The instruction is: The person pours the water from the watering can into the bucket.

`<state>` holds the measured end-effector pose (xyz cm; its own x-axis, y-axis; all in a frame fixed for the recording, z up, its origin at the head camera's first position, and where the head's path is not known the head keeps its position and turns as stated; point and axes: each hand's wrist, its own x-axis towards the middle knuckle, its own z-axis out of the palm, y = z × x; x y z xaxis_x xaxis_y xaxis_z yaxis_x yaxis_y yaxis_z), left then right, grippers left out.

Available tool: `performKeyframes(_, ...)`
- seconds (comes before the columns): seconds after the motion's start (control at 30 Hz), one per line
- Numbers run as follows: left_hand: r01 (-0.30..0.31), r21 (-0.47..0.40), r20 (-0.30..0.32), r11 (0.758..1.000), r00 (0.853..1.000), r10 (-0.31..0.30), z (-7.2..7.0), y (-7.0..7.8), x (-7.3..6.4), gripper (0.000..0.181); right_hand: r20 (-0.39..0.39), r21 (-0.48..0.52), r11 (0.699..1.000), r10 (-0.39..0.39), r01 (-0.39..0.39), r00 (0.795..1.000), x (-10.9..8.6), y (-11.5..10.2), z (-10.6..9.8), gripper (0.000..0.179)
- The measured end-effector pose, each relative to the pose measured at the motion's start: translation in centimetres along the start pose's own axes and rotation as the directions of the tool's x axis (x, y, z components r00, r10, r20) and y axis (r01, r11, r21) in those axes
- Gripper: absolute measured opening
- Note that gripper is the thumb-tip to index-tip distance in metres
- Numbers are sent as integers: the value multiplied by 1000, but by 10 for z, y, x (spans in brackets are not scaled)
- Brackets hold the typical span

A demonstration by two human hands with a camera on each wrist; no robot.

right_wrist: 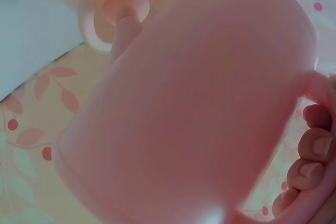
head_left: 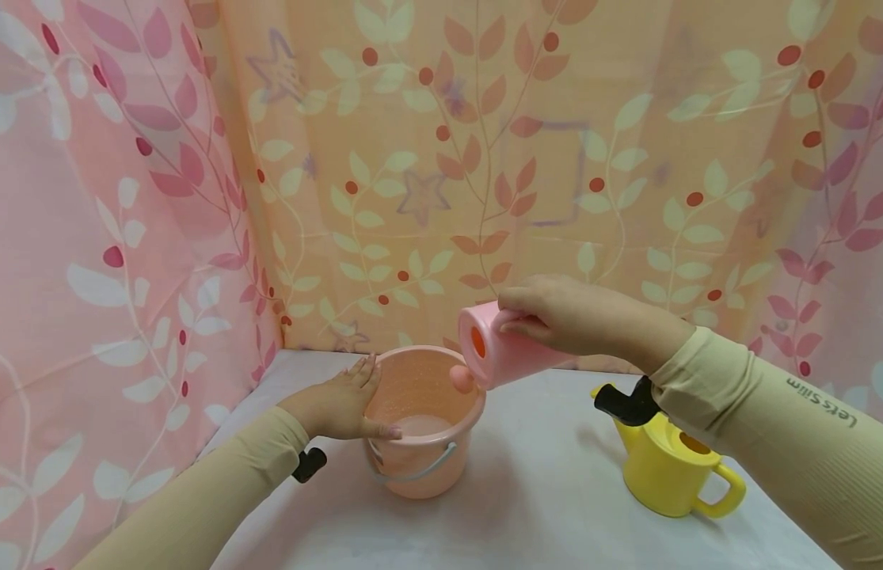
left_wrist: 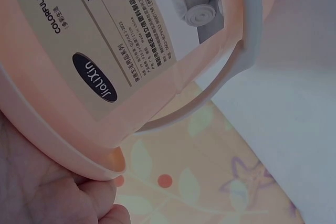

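My right hand [head_left: 584,317] grips the handle of a pink watering can [head_left: 519,356], fingers curled round it in the right wrist view. The can is tipped left, its round opening facing left and its spout head [right_wrist: 126,6] overlapping the right rim of a peach bucket [head_left: 423,471]. My left hand [head_left: 339,402] rests on the bucket's left rim with its fingers straight and its thumb along the front edge. The bucket stands upright, its grey-white handle [head_left: 420,473] hanging at the front. A printed label [left_wrist: 105,40] shows on its side in the left wrist view.
A yellow watering can [head_left: 658,475] stands on the white tabletop [head_left: 541,491] at the right, below my right forearm. Leaf-patterned curtains [head_left: 448,158] close off the back and both sides. Each wrist carries a black camera mount [head_left: 310,465].
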<state>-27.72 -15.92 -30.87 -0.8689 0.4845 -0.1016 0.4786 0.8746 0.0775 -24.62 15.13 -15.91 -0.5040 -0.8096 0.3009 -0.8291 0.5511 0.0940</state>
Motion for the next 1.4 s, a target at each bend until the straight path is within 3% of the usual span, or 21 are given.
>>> performKeyframes(0.27, -4, -4, -2, 1000, 1000, 4, 0, 0, -1, 116, -22, 24, 1000, 13, -13, 1000, -4, 2, 2, 22)
performKeyframes(0.57, -5, -1, -2, 1000, 1000, 5, -1, 0, 0, 116, -21, 130, 983, 132, -129, 991, -18, 11, 9, 19)
performKeyframes(0.8, -2, 6, -3, 1000, 1000, 2, 0, -1, 1, 118, -63, 180, 966, 198, -184, 978, -32, 23, 21, 19)
performKeyframes(0.97, -5, 8, -4, 1000, 1000, 5, 1, -3, 2, 118, -76, 232, 938, 280, -256, 957, -42, 30, 29, 13)
performKeyframes(1.2, -6, 9, -9, 1000, 1000, 6, 2, -3, 2, 118, -128, 318, 910, 320, -267, 939, -54, 39, 40, 5)
performKeyframes(1.4, -6, 6, -8, 1000, 1000, 6, 1, -3, 1, 117, -78, 420, 825, 447, -378, 891, -69, 42, 47, 13)
